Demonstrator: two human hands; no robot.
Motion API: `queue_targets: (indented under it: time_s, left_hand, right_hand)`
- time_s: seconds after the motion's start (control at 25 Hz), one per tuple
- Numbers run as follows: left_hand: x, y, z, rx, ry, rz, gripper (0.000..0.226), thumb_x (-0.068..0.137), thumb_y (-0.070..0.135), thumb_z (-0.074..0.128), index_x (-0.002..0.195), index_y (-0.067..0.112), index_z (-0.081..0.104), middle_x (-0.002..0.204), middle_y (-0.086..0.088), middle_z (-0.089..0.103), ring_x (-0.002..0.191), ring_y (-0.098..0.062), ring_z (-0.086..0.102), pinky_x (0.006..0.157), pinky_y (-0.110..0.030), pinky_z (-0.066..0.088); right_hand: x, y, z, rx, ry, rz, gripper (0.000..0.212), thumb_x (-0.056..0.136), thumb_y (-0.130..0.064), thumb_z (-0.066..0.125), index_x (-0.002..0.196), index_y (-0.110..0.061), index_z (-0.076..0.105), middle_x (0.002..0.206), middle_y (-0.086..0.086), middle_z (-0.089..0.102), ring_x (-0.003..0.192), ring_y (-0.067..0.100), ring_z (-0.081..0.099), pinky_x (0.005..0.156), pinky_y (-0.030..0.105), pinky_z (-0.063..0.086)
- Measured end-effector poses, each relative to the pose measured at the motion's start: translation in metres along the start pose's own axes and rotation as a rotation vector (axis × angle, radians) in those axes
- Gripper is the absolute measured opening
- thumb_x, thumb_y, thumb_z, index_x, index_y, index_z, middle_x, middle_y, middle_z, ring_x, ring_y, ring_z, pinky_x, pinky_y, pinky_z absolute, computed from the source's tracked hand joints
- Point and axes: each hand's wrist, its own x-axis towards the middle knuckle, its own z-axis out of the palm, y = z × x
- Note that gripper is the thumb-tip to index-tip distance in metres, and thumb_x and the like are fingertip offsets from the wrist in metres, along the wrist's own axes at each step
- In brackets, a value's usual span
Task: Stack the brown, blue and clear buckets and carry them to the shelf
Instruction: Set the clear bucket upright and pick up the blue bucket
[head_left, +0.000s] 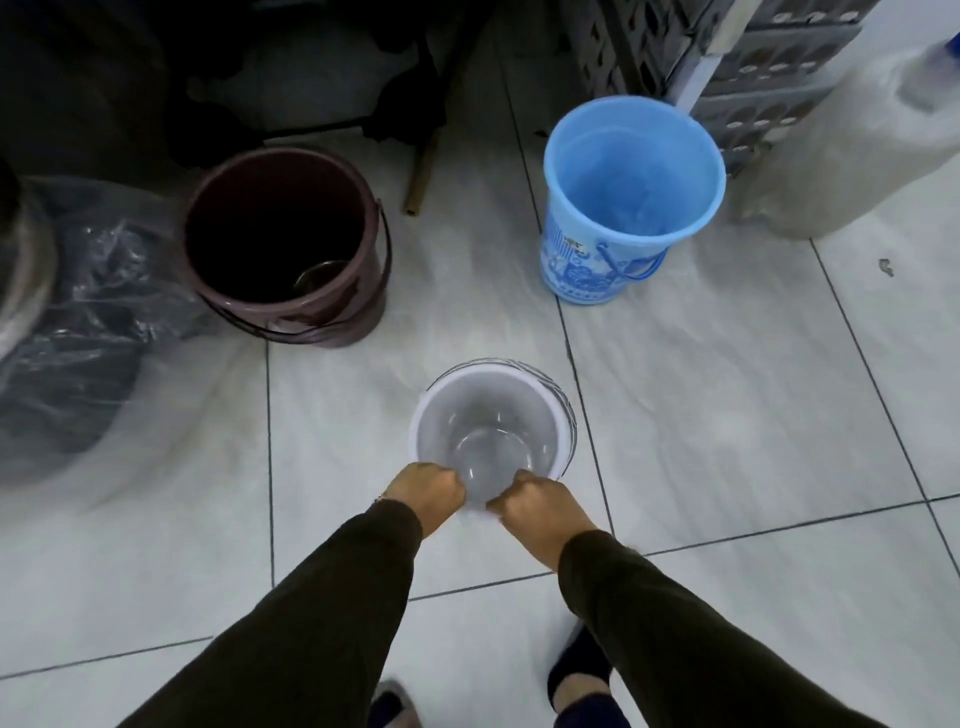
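A clear bucket (493, 415) with a white rim sits low in the middle of the tiled floor. My left hand (428, 488) and my right hand (540, 506) both grip its near rim, fingers curled over the edge. The brown bucket (283, 244) stands upright at the upper left, with its handle down and something metallic glinting at its bottom. The blue bucket (631, 197) stands upright at the upper right, its handle hanging down its patterned side.
Dark bags wrapped in clear plastic (88, 322) lie at the left. A grey lattice crate (753, 67) and a pale sack (862, 145) stand at the upper right. A wooden stick (423, 166) leans between the buckets. My feet (576, 670) are on the white tiles.
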Motion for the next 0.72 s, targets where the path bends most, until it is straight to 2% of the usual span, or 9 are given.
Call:
queue_targets:
  time_s: [0.08,0.16,0.24,0.32,0.4,0.44,0.52,0.6,0.72]
  left_hand:
    - [-0.007,0.018,0.035,-0.059,-0.033,-0.030,0.035,0.088,-0.014,0.043,0.112,-0.002,0.065,0.113,-0.019,0.070,0.107,-0.040,0.065,0.087,-0.043,0.052]
    - [-0.003,0.030,0.057,-0.096,-0.038,-0.033,0.038,0.091,-0.011,0.041,0.121,-0.001,0.061,0.122,-0.019,0.066,0.119,-0.038,0.059,0.101,-0.042,0.046]
    - [-0.002,0.028,0.060,-0.107,-0.025,0.009,0.043,0.094,-0.007,0.041,0.135,0.000,0.050,0.136,-0.018,0.058,0.135,-0.036,0.046,0.114,-0.040,0.035]
    - [-0.003,0.015,0.047,-0.126,-0.016,0.041,0.054,0.093,-0.003,0.043,0.146,0.005,0.038,0.149,-0.015,0.046,0.144,-0.033,0.036,0.120,-0.039,0.031]
    - [0.001,-0.004,0.017,-0.194,0.028,0.006,0.061,0.093,0.001,0.044,0.151,0.012,0.031,0.155,-0.008,0.038,0.146,-0.028,0.032,0.118,-0.037,0.034]
    - [0.006,-0.012,-0.003,-0.240,0.060,-0.027,0.061,0.094,0.005,0.044,0.152,0.014,0.029,0.157,-0.005,0.035,0.148,-0.025,0.030,0.118,-0.035,0.035]
    - [0.021,-0.027,-0.047,-0.273,0.146,-0.070,0.061,0.097,0.015,0.043,0.155,0.015,0.024,0.161,-0.002,0.029,0.152,-0.021,0.021,0.121,-0.032,0.028]
    - [0.045,-0.035,-0.094,-0.321,0.229,-0.088,0.059,0.100,0.024,0.038,0.156,0.016,0.021,0.164,-0.001,0.023,0.155,-0.019,0.011,0.124,-0.033,0.020]
    - [0.100,-0.033,-0.164,-0.754,0.402,-0.249,0.056,0.102,0.035,0.035,0.155,0.019,0.024,0.162,-0.001,0.029,0.152,-0.019,0.019,0.121,-0.033,0.028]
  right_hand:
    - [-0.007,-0.014,0.018,-0.070,-0.122,0.030,0.031,0.084,0.007,0.048,0.102,-0.007,0.068,0.096,0.014,0.070,0.096,0.032,0.062,0.076,0.037,0.052]
    - [-0.015,-0.016,0.031,-0.076,-0.165,0.086,0.030,0.083,0.009,0.048,0.103,-0.005,0.066,0.100,0.015,0.070,0.098,0.032,0.063,0.082,0.038,0.053]
    - [-0.023,-0.007,0.036,-0.070,-0.153,0.049,0.034,0.085,0.002,0.052,0.116,-0.008,0.061,0.116,0.013,0.067,0.112,0.032,0.059,0.100,0.040,0.047]
    - [-0.030,0.010,0.029,-0.052,-0.102,-0.024,0.054,0.085,-0.010,0.055,0.138,-0.013,0.047,0.141,0.008,0.053,0.134,0.031,0.044,0.118,0.046,0.025]
    - [-0.030,0.039,0.005,0.034,-0.032,-0.017,0.065,0.085,-0.019,0.051,0.148,-0.020,0.034,0.154,0.002,0.038,0.145,0.026,0.028,0.123,0.044,0.005]
    - [-0.027,0.056,-0.011,0.098,0.008,0.031,0.065,0.086,-0.023,0.048,0.149,-0.023,0.033,0.156,-0.002,0.034,0.147,0.022,0.025,0.122,0.040,0.000]
    - [-0.016,0.096,-0.044,0.276,0.114,0.166,0.059,0.091,-0.032,0.044,0.149,-0.027,0.034,0.157,-0.005,0.033,0.147,0.017,0.023,0.122,0.035,0.003]
    - [0.001,0.142,-0.080,0.520,0.256,0.360,0.056,0.094,-0.040,0.049,0.146,-0.023,0.039,0.154,-0.002,0.038,0.143,0.016,0.031,0.121,0.034,0.019]
    - [0.039,0.213,-0.135,0.968,0.516,0.656,0.061,0.090,-0.039,0.063,0.143,-0.016,0.044,0.146,0.005,0.046,0.134,0.020,0.043,0.111,0.029,0.033]
